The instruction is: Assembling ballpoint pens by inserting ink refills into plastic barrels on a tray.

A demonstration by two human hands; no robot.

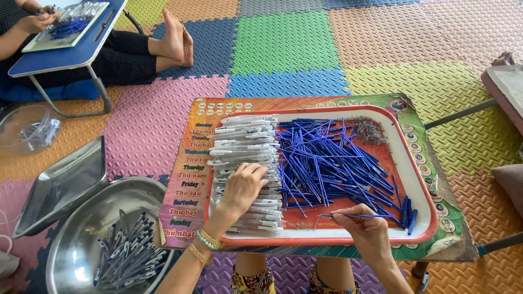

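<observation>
A red-and-white tray (419, 179) rests on a small low table (185, 179). A stack of white pen barrels (245, 141) fills the tray's left side, and a heap of blue pen refills (327, 160) lies in the middle. A pile of small metal springs (370, 130) sits at its far right corner. My left hand (242, 188) lies on the white barrels, fingers curled over them. My right hand (368, 231) pinches one blue refill (354, 216) near the tray's front edge.
A steel bowl (71, 250) of assembled pens stands at lower left, with a tilted steel tray (62, 185) beside it. Another person (125, 46) sits at upper left behind a blue folding table (65, 54). A clear plastic bowl (24, 128) lies on the foam floor mats.
</observation>
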